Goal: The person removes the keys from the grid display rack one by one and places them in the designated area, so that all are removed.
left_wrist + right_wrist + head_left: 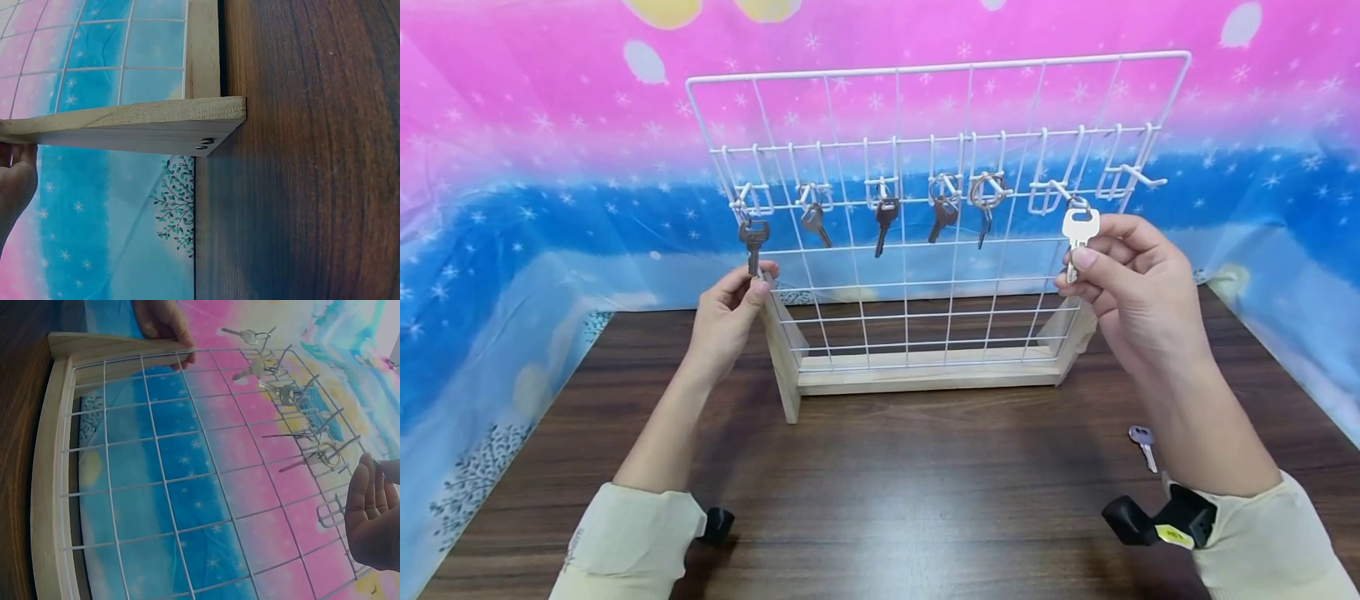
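In the head view my right hand (1142,287) pinches a silver key (1081,223) between thumb and fingers. The key's small ring is at the tip of a white hook (1051,190); I cannot tell whether it is looped over it. My left hand (722,321) grips the top of the left wooden upright (782,358) of the wire grid rack (906,315). The left wrist view shows those fingers at the upright's (144,119) far end. Several keys hang from hooks left of the held key, among them a dark key (887,221) and a brass-coloured ring (987,190).
A loose key (1142,448) lies on the dark wooden table (880,483) near my right forearm. At the grid's far right a hook (1138,173) carries no key. A pink and blue patterned cloth (535,167) surrounds the table's back and sides.
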### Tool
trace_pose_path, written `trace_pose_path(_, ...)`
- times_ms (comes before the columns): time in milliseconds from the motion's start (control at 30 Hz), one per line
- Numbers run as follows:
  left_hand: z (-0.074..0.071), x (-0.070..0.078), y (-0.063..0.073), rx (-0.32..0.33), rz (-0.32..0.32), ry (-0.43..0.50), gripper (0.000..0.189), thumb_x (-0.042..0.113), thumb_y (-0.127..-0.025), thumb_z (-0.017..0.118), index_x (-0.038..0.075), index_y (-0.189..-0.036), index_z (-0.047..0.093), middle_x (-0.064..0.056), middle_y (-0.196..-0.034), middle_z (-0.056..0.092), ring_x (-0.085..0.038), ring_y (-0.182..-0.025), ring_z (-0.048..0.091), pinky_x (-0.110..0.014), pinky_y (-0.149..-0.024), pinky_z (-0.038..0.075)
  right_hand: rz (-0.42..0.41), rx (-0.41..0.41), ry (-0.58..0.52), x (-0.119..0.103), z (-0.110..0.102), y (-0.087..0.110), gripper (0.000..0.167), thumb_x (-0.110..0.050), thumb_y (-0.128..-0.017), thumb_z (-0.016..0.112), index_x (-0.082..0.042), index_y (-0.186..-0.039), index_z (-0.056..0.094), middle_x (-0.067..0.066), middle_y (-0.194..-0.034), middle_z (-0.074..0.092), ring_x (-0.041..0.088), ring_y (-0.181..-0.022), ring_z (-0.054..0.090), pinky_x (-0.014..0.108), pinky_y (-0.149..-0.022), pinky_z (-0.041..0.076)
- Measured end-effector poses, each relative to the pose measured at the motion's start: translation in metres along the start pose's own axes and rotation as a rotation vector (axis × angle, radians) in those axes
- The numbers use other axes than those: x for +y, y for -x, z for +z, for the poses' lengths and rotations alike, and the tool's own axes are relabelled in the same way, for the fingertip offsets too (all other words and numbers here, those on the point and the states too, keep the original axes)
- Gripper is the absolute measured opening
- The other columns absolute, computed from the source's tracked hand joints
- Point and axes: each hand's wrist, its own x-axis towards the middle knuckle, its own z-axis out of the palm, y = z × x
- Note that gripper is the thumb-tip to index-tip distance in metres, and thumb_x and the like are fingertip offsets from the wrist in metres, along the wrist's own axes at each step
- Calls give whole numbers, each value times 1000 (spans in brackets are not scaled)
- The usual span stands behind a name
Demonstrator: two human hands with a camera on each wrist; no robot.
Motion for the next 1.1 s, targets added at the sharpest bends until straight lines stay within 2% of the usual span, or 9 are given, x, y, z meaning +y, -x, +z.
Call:
trace_pose_path(200, 1, -1, 0, 10, 6, -7, 28, 19, -93, 56, 8, -117, 62, -3, -114, 61, -12, -99, 51, -20, -75, 41, -39, -18, 14, -8, 1, 6, 22, 23, -82, 51, 9, -97, 59, 17, -75, 61, 24, -66, 62, 34, -63, 53)
trace_pose_path(400, 3, 0, -2, 3, 8, 24, 27, 19, -92, 57, 9, -117, 63, 2, -112, 62, -12, -102, 52, -20, -78, 41, -43, -85, -5, -12, -8, 17, 23, 26, -82, 47, 13, -98, 57, 18, -80, 63, 26, -65, 63, 33, -63, 53)
trace_pose_path(533, 3, -1, -1, 11, 5, 8, 28, 20, -92, 56, 8, -117, 63, -4, -115, 61, -12, -102, 51, -20, -78, 41, -15, -55, 37, -7, -19, 32, 25, 27, -82, 45, 12, -98, 57, 18, -79, 62, 25, -64, 63, 33, -61, 53)
trace_pose_path(600, 2, -1, 0, 16, 7, -1, 28, 19, -93, 56, 8, -117, 62, -8, -116, 60, -12, -102, 51, -20, -78, 41, 10, -18, 77, -3, -25, 39, 26, 27, -82, 45, 10, -98, 58, 16, -77, 62, 25, -63, 64, 32, -60, 53)
trace_pose_path(733, 0, -3, 1, 28, 12, -9, 27, 18, -93, 55, 7, -117, 63, -5, -115, 61, -11, -102, 52, -20, -78, 41, 85, 26, 215, 4, -41, 52, 26, 23, -83, 50, 4, -99, 58, 11, -76, 63, 22, -62, 65, 30, -58, 52)
trace_pose_path(900, 2, -2, 0, 25, 11, 7, 28, 19, -92, 57, 8, -116, 63, 1, -112, 61, -11, -99, 51, -21, -77, 40, 208, 13, 338, 14, -74, 69, 24, 15, -84, 56, -4, -100, 57, 5, -78, 64, 20, -65, 67, 29, -60, 52)
trace_pose_path(967, 2, -1, 0, 22, 12, 5, 28, 20, -92, 57, 7, -117, 62, -2, -113, 61, -11, -99, 51, -21, -77, 40, 238, -9, 347, 20, -91, 74, 24, 14, -85, 55, -3, -101, 57, 6, -79, 65, 22, -68, 67, 31, -62, 53)
trace_pose_path(1100, 2, -1, 0, 21, 13, -5, 29, 21, -93, 56, 8, -118, 62, -9, -116, 59, -11, -100, 51, -21, -77, 40, 310, 4, 471, 26, -107, 82, 20, 9, -85, 59, -5, -99, 57, 4, -80, 66, 18, -69, 67, 29, -62, 52)
